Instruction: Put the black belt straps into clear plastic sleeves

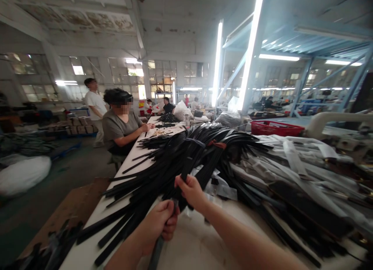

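Observation:
My left hand (164,218) is closed in a fist around a black strap (156,251), whose tail hangs down below the fingers. A little higher and to the right, my right hand (190,189) pinches a dark strap (185,172) between thumb and fingers. Whether both hands hold one and the same strap, I cannot tell. Just beyond them lies a big heap of long black straps (163,167), fanned out across the white table (183,242). A reddish-brown band (218,144) goes around one bundle in the heap.
Straps wrapped in white film (294,161) are piled on the right, by a red basket (276,128). At the table's left side a co-worker (121,122) handles small parts. Another person (94,106) stands behind. A white sack (25,174) lies on the floor.

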Motion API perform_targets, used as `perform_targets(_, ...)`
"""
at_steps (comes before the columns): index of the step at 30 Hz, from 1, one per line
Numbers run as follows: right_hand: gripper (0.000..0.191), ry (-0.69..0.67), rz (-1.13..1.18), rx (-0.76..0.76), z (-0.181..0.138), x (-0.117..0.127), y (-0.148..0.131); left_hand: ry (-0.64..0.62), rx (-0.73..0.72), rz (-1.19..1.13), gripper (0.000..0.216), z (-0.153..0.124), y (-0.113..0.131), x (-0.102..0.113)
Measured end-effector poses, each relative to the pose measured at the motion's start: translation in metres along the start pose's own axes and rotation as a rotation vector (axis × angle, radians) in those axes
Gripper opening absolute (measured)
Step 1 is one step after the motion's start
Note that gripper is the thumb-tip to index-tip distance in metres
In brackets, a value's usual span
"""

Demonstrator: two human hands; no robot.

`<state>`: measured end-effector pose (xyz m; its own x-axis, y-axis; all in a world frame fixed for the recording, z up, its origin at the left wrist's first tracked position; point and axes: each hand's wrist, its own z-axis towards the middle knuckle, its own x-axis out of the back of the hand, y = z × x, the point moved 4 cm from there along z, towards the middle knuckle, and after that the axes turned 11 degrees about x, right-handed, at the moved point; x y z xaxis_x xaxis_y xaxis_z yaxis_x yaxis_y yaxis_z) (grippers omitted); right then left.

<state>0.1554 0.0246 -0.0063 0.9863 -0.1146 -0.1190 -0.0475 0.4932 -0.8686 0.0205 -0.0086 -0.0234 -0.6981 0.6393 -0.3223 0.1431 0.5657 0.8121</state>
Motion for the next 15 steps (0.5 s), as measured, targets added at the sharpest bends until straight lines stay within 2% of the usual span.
perform_targets(2,0.051,-0.16,0.03,-0.049,-0.007,-0.014,0.011,0.029,0.013,-0.019,0.055,0.002,-0.001,0.003)
perform_targets(3,0.051,-0.18,0.061,-0.069,-0.008,-0.015,0.015,0.033,0.022,-0.026,0.055,0.003,-0.001,0.005)
perform_targets(7,0.05,0.017,0.136,-0.054,0.001,0.003,0.015,0.005,0.018,-0.022,0.052,0.004,0.0,0.005)
perform_targets(8,0.051,0.031,0.143,-0.057,0.002,0.006,0.015,0.005,-0.003,-0.017,0.051,0.003,0.002,0.005)
perform_targets(11,0.053,-0.094,0.135,-0.099,-0.003,-0.005,0.018,0.037,-0.086,-0.01,0.049,0.002,0.007,0.009)
perform_targets(15,0.05,-0.234,0.076,-0.084,-0.013,-0.02,0.019,0.036,-0.098,0.015,0.046,0.004,0.009,0.016)
